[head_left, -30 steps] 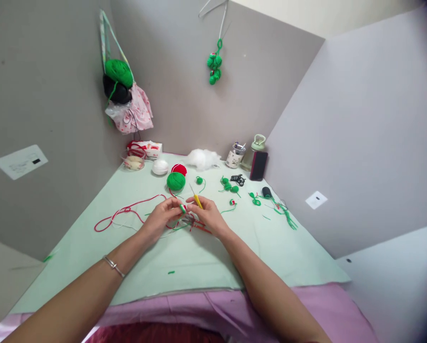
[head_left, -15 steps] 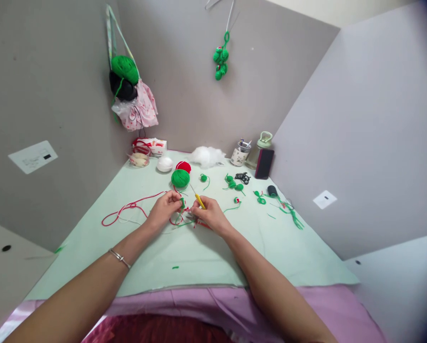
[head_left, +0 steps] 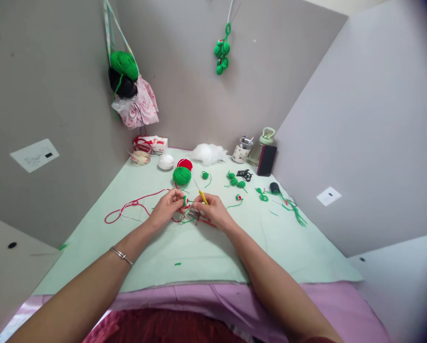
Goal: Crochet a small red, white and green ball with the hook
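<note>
My left hand [head_left: 171,206] pinches a small green, white and red crochet piece [head_left: 185,202] over the middle of the table. Close beside it, my right hand [head_left: 213,210] is closed around a crochet hook [head_left: 203,196] with a yellow handle, its metal tip pointing up and to the left. Below the hands lie scissors [head_left: 206,222] with red handles, partly hidden by yarn and fingers. Loose red yarn [head_left: 126,205] loops over the table to the left. Just behind the hands sit a green yarn ball [head_left: 182,176] and a red yarn ball [head_left: 185,165].
White stuffing [head_left: 208,153], a pen cup [head_left: 242,151], a bottle [head_left: 262,147] and a leaning phone [head_left: 267,160] stand along the back. Small green crochet balls [head_left: 233,181] and a black yarn spool [head_left: 274,188] lie to the right. A bag [head_left: 142,107] hangs at the left wall.
My right hand has moved closer to the crochet piece, and its red and white part shows more. The whole view has shifted slightly.
</note>
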`<action>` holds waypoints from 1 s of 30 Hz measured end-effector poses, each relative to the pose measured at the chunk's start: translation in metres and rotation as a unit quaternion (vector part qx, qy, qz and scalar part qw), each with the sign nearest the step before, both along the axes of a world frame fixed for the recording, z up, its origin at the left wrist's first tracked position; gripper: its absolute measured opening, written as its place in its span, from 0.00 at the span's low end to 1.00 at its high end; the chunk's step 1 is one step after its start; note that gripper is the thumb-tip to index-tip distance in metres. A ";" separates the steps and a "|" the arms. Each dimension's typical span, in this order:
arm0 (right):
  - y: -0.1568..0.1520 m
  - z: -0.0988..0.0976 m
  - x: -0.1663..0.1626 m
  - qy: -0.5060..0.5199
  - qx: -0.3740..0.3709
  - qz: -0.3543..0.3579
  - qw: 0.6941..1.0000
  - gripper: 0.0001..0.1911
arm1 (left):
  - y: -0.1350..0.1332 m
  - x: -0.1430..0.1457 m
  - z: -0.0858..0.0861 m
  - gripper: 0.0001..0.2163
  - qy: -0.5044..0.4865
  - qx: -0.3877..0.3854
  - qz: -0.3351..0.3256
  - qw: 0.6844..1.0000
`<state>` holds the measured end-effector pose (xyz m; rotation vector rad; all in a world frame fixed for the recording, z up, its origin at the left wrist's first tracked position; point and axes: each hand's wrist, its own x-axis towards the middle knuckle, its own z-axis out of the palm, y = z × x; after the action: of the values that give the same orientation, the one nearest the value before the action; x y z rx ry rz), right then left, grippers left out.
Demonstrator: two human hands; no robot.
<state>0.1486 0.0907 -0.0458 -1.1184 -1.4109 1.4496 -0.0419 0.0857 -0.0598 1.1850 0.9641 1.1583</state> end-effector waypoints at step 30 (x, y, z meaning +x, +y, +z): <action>-0.008 0.012 0.004 -0.040 0.013 0.082 0.996 0.14 | -0.008 0.002 0.006 0.21 0.005 -0.051 -0.054 0.997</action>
<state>0.1527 0.0828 -0.0336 -1.0754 -1.6052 1.5089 -0.0397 0.0779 -0.0539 1.1473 0.9437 1.0058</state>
